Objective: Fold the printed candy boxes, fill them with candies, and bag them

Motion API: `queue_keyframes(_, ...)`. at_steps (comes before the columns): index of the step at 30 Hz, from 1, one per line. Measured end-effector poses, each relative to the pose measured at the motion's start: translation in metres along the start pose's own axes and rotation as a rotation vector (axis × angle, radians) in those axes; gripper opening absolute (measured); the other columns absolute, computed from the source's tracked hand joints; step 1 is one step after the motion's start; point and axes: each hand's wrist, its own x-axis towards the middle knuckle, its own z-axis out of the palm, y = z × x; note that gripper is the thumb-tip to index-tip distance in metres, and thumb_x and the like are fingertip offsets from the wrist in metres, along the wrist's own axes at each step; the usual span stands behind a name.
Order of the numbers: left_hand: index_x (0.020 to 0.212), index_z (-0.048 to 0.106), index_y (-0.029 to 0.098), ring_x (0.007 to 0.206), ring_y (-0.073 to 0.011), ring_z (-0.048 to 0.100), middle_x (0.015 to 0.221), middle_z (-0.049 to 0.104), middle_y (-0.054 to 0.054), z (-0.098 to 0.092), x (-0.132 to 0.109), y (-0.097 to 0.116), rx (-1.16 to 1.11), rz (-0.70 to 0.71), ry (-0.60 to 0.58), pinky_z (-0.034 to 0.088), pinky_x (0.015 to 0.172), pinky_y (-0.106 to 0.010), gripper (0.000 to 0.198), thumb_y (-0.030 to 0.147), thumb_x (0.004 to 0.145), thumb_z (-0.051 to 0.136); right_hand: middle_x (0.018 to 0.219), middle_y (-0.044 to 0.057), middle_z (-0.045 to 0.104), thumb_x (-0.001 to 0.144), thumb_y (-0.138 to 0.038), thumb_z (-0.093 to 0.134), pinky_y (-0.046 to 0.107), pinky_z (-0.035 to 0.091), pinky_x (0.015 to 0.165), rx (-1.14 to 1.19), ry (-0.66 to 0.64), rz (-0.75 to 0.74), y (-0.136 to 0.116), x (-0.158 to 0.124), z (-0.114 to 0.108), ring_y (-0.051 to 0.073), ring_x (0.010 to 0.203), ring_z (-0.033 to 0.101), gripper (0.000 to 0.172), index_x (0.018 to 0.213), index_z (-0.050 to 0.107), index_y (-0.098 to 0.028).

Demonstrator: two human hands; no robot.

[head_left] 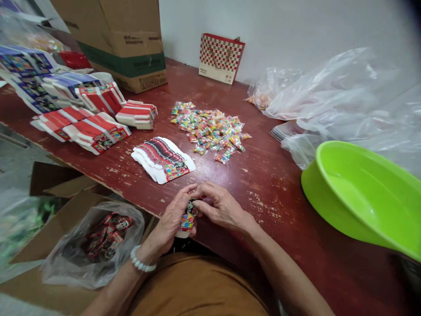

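Note:
A small printed candy box (pixel 187 219), black and red with colourful balls on its front, is held upright at the table's near edge. My left hand (pixel 173 219) is wrapped round its side. My right hand (pixel 219 204) pinches at the box's upper end, its thumb and fingers closed there; whether something is between them is hidden. Just beyond my hands lies a fanned stack of flat printed boxes (pixel 164 160). Farther back is a pile of small wrapped candies (pixel 213 129) in clear packets.
Bundled flat boxes (pixel 98 129) fill the left of the table near a large carton (pixel 131 48). At right stand a green basin (pixel 315 184) and clear plastic bags (pixel 329 96). A checkered gift bag (pixel 220 57) leans on the wall. Below left, a bag-lined carton (pixel 29 281) holds packed boxes (pixel 107 237).

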Motion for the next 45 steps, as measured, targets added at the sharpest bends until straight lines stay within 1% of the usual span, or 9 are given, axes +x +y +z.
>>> queue_keyframes(2,0.138,0.043,0.029,0.055,-0.0141,0.064,0.081,0.069,0.001,0.003,-0.004,-0.001,0.018,0.032,0.041,0.049,0.052,-0.023,0.061,0.055,0.088,0.065,0.092,0.003,0.068,0.097,-0.034,0.056,0.030,0.050,0.079,-0.074,0.014,0.060,0.015,0.014,-0.012,0.017,0.085,0.063,0.018,0.094,0.070,-0.022)
queue_keyframes(4,0.129,0.049,0.027,0.072,-0.0178,0.069,0.095,0.072,-0.004,0.006,-0.011,-0.004,-0.005,0.027,0.071,0.052,0.063,-0.026,0.054,0.052,0.086,0.069,0.095,0.005,0.069,0.099,-0.032,0.052,0.030,0.050,0.080,-0.301,0.196,0.198,0.033,0.032,-0.030,0.018,0.086,0.063,0.022,0.100,0.070,-0.020)
queue_keyframes(8,0.111,0.060,0.021,0.086,-0.0177,0.066,0.102,0.072,-0.008,-0.004,-0.033,-0.013,-0.079,-0.127,0.016,0.051,0.074,-0.026,0.040,0.048,0.085,0.073,0.116,0.016,0.062,0.093,-0.025,0.060,0.042,0.042,0.097,-0.672,0.382,0.390,0.068,0.062,-0.061,0.029,0.113,0.055,0.023,0.113,0.070,-0.016)
queue_keyframes(15,0.093,0.068,0.020,0.075,-0.0156,0.060,0.083,0.067,-0.001,-0.076,-0.056,0.004,0.343,-0.177,-0.093,0.048,0.069,-0.024,0.030,0.036,0.073,0.084,0.107,0.015,0.062,0.084,-0.036,0.074,0.042,0.043,0.085,-0.746,0.297,0.469,0.079,0.050,-0.061,0.032,0.104,0.054,0.017,0.089,0.072,-0.019)
queue_keyframes(20,0.098,0.072,0.021,0.069,-0.0146,0.057,0.083,0.069,-0.001,-0.108,-0.059,0.028,0.643,-0.353,-0.340,0.044,0.060,-0.021,0.027,0.031,0.075,0.080,0.088,0.006,0.068,0.082,-0.027,0.073,0.031,0.043,0.076,-0.570,0.254,0.383,0.070,0.032,-0.047,0.021,0.082,0.058,0.010,0.085,0.067,-0.019)
queue_keyframes(27,0.101,0.057,0.020,0.072,-0.0177,0.067,0.092,0.069,-0.003,-0.071,-0.047,0.028,0.278,-0.149,-0.152,0.048,0.066,-0.026,0.024,0.031,0.082,0.067,0.082,0.001,0.066,0.088,-0.038,0.065,0.026,0.043,0.061,0.280,0.117,0.297,0.019,0.013,-0.009,0.014,0.067,0.056,0.021,0.098,0.066,-0.020)
queue_keyframes(35,0.108,0.050,0.023,0.067,-0.0115,0.051,0.087,0.056,0.003,-0.035,-0.032,0.019,0.381,-0.011,-0.152,0.047,0.058,-0.023,0.023,0.021,0.085,0.057,0.092,0.007,0.066,0.092,-0.010,0.051,0.031,0.047,0.074,-0.237,0.037,-0.216,-0.024,0.000,0.013,0.017,0.081,0.058,0.015,0.101,0.059,-0.018)
queue_keyframes(39,0.108,0.048,0.023,0.064,-0.0112,0.049,0.085,0.052,0.004,-0.028,-0.027,0.018,0.409,0.035,-0.170,0.046,0.056,-0.023,0.030,0.016,0.080,0.056,0.097,0.007,0.070,0.090,-0.009,0.054,0.032,0.050,0.075,-0.121,-0.118,-0.088,-0.027,0.001,0.005,0.017,0.083,0.063,0.023,0.110,0.056,-0.019)
queue_keyframes(45,0.113,0.050,0.021,0.062,-0.0123,0.054,0.085,0.059,0.002,-0.023,-0.024,0.010,0.321,0.127,-0.129,0.050,0.056,-0.025,0.033,0.032,0.085,0.063,0.081,-0.001,0.067,0.085,-0.025,0.070,0.025,0.050,0.065,0.377,0.105,0.173,-0.012,0.002,0.009,0.012,0.070,0.063,0.018,0.100,0.062,-0.021)
